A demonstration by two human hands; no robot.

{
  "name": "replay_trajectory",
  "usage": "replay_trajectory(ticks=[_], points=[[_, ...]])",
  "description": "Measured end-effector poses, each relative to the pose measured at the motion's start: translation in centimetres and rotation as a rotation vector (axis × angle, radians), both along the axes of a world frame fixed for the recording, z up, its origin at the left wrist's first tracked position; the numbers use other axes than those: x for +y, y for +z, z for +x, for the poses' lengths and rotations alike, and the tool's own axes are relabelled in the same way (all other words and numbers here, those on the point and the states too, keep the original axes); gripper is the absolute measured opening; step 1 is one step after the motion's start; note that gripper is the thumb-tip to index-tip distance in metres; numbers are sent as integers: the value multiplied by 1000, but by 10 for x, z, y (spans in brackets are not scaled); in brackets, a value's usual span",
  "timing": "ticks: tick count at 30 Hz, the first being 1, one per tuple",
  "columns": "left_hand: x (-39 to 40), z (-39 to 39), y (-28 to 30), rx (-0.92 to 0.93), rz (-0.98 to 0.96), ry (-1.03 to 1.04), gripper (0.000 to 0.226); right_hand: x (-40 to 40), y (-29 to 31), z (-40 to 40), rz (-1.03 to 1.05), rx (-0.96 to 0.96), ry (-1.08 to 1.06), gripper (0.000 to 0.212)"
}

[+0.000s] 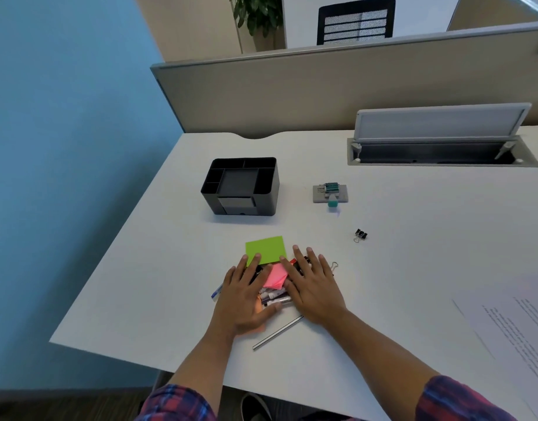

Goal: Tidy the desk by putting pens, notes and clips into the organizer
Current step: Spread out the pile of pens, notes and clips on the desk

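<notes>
A black desk organizer (241, 186) with several compartments stands on the white desk, beyond a heap of stationery. The heap holds a green sticky note pad (266, 249), a pink note pad (276, 276), an orange note (255, 329), several pens (274, 299) and a silver pen (278, 332). My left hand (246, 296) lies flat on the heap's left side, fingers spread. On its right side rests my right hand (315, 285), also flat and spread. Neither hand grips anything. A black binder clip (361, 234) lies apart to the right. A small wire clip (334, 264) peeks out past my right fingers.
A grey box with a teal piece (330, 193) sits right of the organizer. Printed sheets (517, 323) lie at the right edge. An open cable tray (438, 153) is set into the desk's back. The desk edge (140, 364) runs close at front left, a partition behind.
</notes>
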State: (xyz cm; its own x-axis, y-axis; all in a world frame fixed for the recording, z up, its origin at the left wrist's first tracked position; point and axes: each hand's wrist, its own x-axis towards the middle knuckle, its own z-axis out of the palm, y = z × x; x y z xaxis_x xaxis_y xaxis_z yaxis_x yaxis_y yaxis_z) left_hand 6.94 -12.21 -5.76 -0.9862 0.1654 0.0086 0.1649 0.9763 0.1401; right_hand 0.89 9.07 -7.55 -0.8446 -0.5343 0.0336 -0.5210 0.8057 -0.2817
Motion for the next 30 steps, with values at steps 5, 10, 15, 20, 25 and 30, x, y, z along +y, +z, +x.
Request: replay_trajectory(ticks=[5, 10, 15, 20, 25, 30], points=[[-24, 0, -2, 24, 31, 23, 78, -19, 4, -4, 10, 3, 40, 60], [-51, -3, -5, 14, 0, 86, 74, -18, 1, -4, -21, 69, 170, 70], [-62, -9, -7, -4, -33, 99, 75, -9, -3, -1, 11, 142, 307, 81], [-63, -15, -3, -37, -45, 122, 82, -11, -4, 0, 56, 158, 301, 80], [-44, -15, 2, 62, 16, 39, 87, -12, -2, 0, 55, 132, 250, 75], [-5, -14, 1, 98, 37, -89, 95, -7, 3, 2, -33, 158, 149, 61]])
